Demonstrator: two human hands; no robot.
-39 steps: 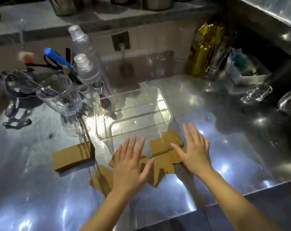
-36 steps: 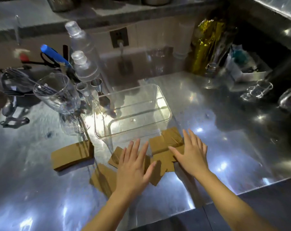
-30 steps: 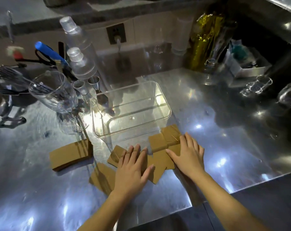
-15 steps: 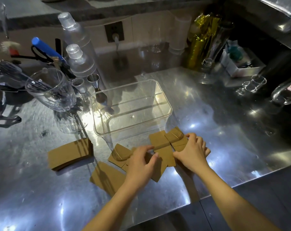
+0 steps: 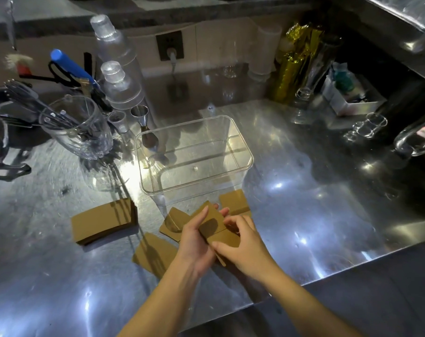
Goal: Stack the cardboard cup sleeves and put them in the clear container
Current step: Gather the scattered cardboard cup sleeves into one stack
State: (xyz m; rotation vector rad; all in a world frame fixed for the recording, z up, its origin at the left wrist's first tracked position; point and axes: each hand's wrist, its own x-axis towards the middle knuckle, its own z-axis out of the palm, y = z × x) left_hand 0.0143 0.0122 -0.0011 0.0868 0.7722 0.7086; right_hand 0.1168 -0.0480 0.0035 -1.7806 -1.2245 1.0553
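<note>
Cardboard sleeves (image 5: 215, 228) being squared between left hand (image 5: 195, 242) and right hand (image 5: 241, 246), both grips closing on bunch, likely aligning edges for stacking; clear container (image 5: 245, 164) standing empty just behind; more sleeves (image 5: 102, 221) lying on steel worktop (image 5: 316, 203).

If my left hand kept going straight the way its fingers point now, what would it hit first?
Probably the near wall of the clear container. The left hand, holding cardboard sleeves, points up and away toward it; depth is uncertain.
</note>
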